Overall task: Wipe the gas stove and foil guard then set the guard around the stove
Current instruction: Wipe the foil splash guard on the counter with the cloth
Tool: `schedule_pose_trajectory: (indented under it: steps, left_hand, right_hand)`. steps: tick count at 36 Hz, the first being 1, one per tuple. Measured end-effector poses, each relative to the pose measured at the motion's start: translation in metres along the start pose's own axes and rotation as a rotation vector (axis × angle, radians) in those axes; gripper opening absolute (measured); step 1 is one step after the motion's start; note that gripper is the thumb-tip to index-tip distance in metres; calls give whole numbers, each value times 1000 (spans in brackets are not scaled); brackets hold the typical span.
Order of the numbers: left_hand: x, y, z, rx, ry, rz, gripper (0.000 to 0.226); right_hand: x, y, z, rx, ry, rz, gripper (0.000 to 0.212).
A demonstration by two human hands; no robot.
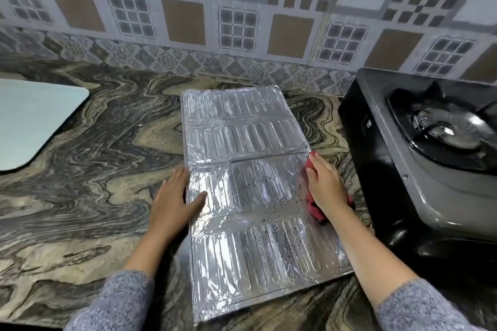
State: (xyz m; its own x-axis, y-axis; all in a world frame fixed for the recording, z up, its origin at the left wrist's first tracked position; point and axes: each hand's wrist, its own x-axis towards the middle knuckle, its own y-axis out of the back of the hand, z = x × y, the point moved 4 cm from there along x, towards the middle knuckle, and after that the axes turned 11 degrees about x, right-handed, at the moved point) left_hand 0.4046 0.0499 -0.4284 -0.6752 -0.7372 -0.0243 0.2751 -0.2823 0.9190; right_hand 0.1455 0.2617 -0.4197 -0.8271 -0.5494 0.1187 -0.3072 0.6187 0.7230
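Left hand (174,196): palm down, fingers straight and close together, lying across the left edge of the silver embossed foil guard (242,137). The thumb rests on the foil; the other fingers sit on the edge and partly on the counter. It grips nothing.

Right hand (325,185): palm down, fingers extended, laid flat over a crumpled red cloth (318,212) at the guard's right edge. The cloth shows beneath the fingertips, below the palm and behind the wrist. The fingers look straight rather than curled round the cloth, so the hand presses on it. Whether the thumb pinches a fold cannot be seen.

Both forearms are bare, with speckled grey knit sleeves (121,301) pushed up near the bottom of the view.

Foil guard: lying flat and unfolded on the brown-and-black swirled stone countertop (94,169), its long side running away from the person. A fold line crosses it just beyond the hands. Rows of raised oblong ribs cover each panel. Fine dark specks (269,196) are scattered over the near panels between the two hands; the far panels look cleaner.

Black single-burner gas stove (403,169): on the counter to the right of the guard, near it but apart. Its burner and pan support (446,129) appear glossy.

Pale blue flat board with a rounded corner (32,121): far left of the counter, well apart from the guard.

Patterned grey, brown and white tiled wall (242,8) behind the counter.
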Motion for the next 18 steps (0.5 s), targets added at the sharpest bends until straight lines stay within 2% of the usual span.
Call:
schedule_pose_trajectory:
  steps: [4,7,14,18]
  left_hand:
    - [0,7,-6,-236,-26,94,67]
    - [-11,12,-7,-306,-12,155,57]
    - [-84,-10,7,-12,47,73,63]
    - [-97,-21,12,202,84,89,69]
  right_hand:
    - [0,1,1,-55,12,-63,46]
    - [-1,3,4,-94,25,-95,47]
    - [-6,-1,5,-51,18,-35,45]
    - [-7,-7,2,-88,-25,21,43]
